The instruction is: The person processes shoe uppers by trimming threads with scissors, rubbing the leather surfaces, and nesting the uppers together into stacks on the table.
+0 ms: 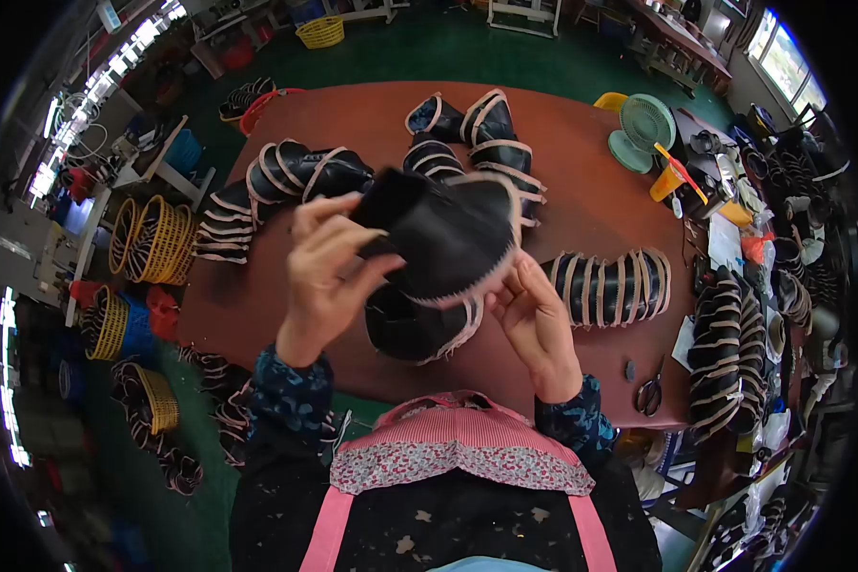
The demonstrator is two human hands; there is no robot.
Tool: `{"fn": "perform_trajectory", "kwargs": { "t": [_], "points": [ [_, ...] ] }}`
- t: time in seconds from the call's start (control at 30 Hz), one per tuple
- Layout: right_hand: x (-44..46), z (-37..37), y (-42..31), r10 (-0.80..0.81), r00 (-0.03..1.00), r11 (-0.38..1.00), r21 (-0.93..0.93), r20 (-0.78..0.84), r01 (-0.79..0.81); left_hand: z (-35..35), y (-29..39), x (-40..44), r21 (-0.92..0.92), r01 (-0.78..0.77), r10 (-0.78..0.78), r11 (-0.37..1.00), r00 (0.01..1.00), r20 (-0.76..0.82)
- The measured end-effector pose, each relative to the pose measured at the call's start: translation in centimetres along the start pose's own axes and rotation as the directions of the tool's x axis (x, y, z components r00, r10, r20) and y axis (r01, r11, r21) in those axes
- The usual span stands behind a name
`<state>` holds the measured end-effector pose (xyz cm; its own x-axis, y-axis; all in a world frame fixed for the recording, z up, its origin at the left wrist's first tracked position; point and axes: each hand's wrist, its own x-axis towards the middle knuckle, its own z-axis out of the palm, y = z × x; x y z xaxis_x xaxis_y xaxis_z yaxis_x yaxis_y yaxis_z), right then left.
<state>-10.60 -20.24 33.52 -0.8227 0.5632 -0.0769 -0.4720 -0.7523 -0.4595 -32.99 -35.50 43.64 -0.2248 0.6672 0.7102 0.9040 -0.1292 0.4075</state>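
Between my two hands, above the table, is a black shoe upper [458, 234] with a pale pink stitched edge along its lower rim. My left hand [329, 267] pinches its dark upper end between thumb and fingers. The fingers of my right hand [532, 319] grip the pale edge on the other side. Directly beneath lies another black shoe upper [415, 329], partly covered by the held one. To the right of my right hand rests a row of nested black uppers [615, 288] with pale edges.
More nested uppers lie on the reddish-brown table [305, 114], as a left row [296, 176] and a far row [496, 133]. Scissors [649, 393] lie near the right edge. A green fan [646, 124] and an orange cup [670, 181] stand far right. Yellow baskets [167, 238] are at left.
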Motion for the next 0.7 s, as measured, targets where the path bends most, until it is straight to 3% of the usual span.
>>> {"fn": "perform_trajectory", "kwargs": {
  "t": [0.03,0.1,0.13,0.17,0.2,0.27,0.33,0.4,0.5,0.53,0.6,0.67,0.7],
  "points": [
    [-0.3,2.4,0.4,-0.077,0.984,0.980,-0.194,-0.158,0.046,-1.6,-1.9,-0.5,0.035,0.057,-0.054,0.998,0.996,-0.067],
    [-1.8,3.7,0.6,-0.236,0.968,0.880,-0.404,0.084,0.249,-4.7,-6.7,-2.5,0.286,0.060,-0.044,0.956,0.997,-0.062],
    [-3.7,6.9,0.1,-0.317,0.927,0.723,-0.581,0.200,0.373,-5.5,-9.1,-3.9,0.276,0.072,-0.067,0.958,0.997,-0.029],
    [-4.0,8.8,-1.6,-0.243,0.775,0.611,-0.528,0.584,0.589,-5.7,-11.7,-6.0,0.355,0.077,-0.084,0.932,0.996,0.004],
    [-3.9,10.1,-3.0,-0.101,0.489,0.515,-0.374,0.867,0.771,-5.7,-14.3,-8.4,0.430,0.072,-0.095,0.900,0.995,0.032],
    [-5.1,14.0,-1.8,-0.282,0.344,0.529,-0.155,0.896,0.835,-4.1,-19.5,-15.5,0.419,0.099,-0.148,0.903,0.985,0.085],
    [-4.5,14.5,-1.4,-0.265,0.355,0.528,-0.173,0.896,0.831,-1.8,-23.5,-24.0,0.331,0.271,-0.331,0.904,0.933,0.143],
    [-4.1,14.8,-0.7,-0.260,0.376,0.542,-0.187,0.890,0.819,-0.6,-24.9,-30.4,0.319,0.376,-0.477,0.870,0.804,0.355],
    [-3.7,15.1,0.0,-0.269,0.406,0.561,-0.201,0.873,0.803,0.3,-21.2,-28.3,0.418,0.388,-0.548,0.821,0.742,0.387],
    [-3.7,15.2,0.2,-0.271,0.417,0.567,-0.206,0.867,0.797,0.5,-20.0,-26.1,0.358,0.413,-0.524,0.837,0.795,0.306],
    [-3.7,15.3,0.2,-0.269,0.426,0.581,-0.208,0.864,0.787,0.6,-15.3,-19.0,0.240,0.249,-0.297,0.938,0.936,0.190],
    [-4.0,15.4,0.0,-0.270,0.435,0.598,-0.204,0.859,0.775,0.5,-11.0,-13.0,-0.036,0.156,-0.138,0.987,0.943,0.301],
    [-4.2,15.4,0.0,-0.272,0.436,0.606,-0.199,0.858,0.770,1.0,-9.6,-11.3,-0.056,0.067,-0.039,0.996,0.916,0.400]
  ]
}}
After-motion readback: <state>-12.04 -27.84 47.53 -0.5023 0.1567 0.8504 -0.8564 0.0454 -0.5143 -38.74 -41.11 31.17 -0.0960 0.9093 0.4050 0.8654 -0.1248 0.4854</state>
